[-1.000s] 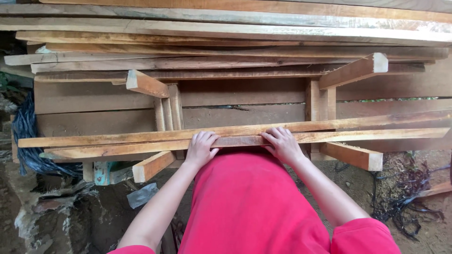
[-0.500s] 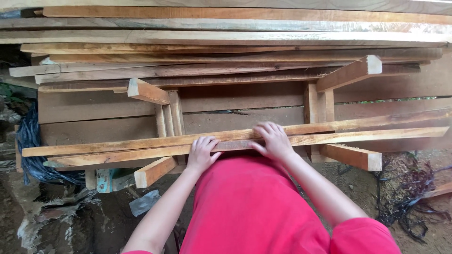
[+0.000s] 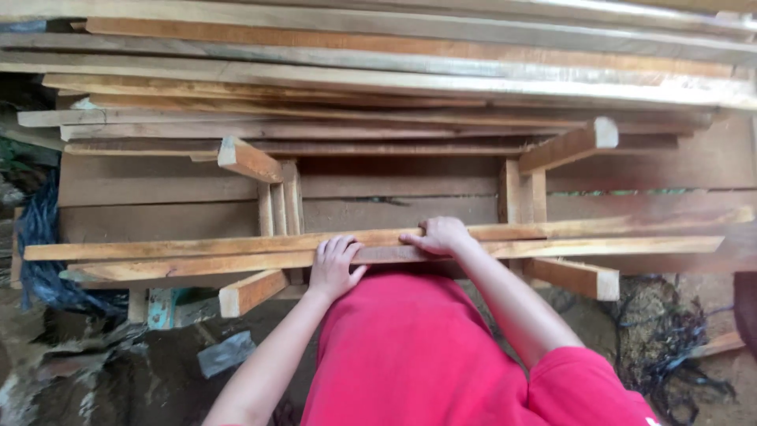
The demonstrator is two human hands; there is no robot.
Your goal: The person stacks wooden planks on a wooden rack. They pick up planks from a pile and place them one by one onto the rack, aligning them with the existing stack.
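Wooden slats (image 3: 197,256), two long thin strips lying side by side, stretch across a pair of rough sawhorse supports (image 3: 277,213) in front of a tall stack of planks (image 3: 378,79). The left hand (image 3: 335,267) rests palm down on the nearer slat, fingers curled over its top edge. The right hand (image 3: 438,234) lies just beside it, pressed flat on the farther slat with fingers together. A red shirt (image 3: 410,355) fills the lower middle; muddy ground (image 3: 95,371) lies below at left.

Soft even daylight, pale glare on top planks (image 3: 473,35), dim left ground, curved wide-angle edges, sharp focus
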